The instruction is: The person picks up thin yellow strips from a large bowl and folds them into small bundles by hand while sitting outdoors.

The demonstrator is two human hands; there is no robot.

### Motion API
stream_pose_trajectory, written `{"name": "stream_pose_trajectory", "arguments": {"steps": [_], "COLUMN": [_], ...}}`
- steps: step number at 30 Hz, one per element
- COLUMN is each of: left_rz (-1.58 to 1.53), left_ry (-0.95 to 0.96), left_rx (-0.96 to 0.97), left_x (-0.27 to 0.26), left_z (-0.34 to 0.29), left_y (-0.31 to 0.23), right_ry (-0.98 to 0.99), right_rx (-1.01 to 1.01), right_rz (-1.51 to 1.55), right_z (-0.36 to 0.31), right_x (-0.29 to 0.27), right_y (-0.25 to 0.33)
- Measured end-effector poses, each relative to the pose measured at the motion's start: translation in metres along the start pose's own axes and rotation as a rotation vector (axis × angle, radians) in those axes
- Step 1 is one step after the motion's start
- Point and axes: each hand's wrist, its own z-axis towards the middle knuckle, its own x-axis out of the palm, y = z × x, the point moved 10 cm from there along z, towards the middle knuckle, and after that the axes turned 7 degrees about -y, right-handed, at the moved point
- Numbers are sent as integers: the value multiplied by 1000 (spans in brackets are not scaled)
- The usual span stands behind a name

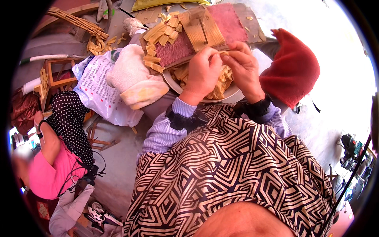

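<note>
In front of me, both hands meet over a round pale basin (pixel 172 82) holding crumpled yellow strips (pixel 221 85). My left hand (pixel 203 73) is closed with thumb and fingers pinched. Opposite it, the fingers of my right hand (pixel 245 69) pinch too. Between the fingertips shows a small bit of a yellow strip (pixel 224 52), mostly hidden by the fingers. Just beyond lies a board covered with red cloth (pixel 173 49), bearing a wooden block (pixel 197 29) with a dark slot and peg. Flat folded yellow pieces (pixel 164 33) are laid along its left side.
A red cloth (pixel 294 65) drapes my right knee and a pale towel (pixel 136 75) my left. Left of that hangs a printed white plastic bag (pixel 104 85). A person in a pink top (pixel 53 168) sits at the left. Bundled sticks (pixel 77 21) lie at the far left.
</note>
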Motion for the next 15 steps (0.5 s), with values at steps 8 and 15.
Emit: {"name": "stream_pose_trajectory", "arguments": {"steps": [8, 15], "left_rz": [-212, 640], "left_ry": [270, 9], "left_rx": [-285, 487], "left_x": [-7, -23], "left_z": [-42, -34], "left_y": [39, -45], "right_ry": [125, 379], "right_rx": [-48, -290], "right_rz": [-34, -412], "right_z": [-1, 3], "right_x": [-18, 1], "right_y": [-7, 40]}}
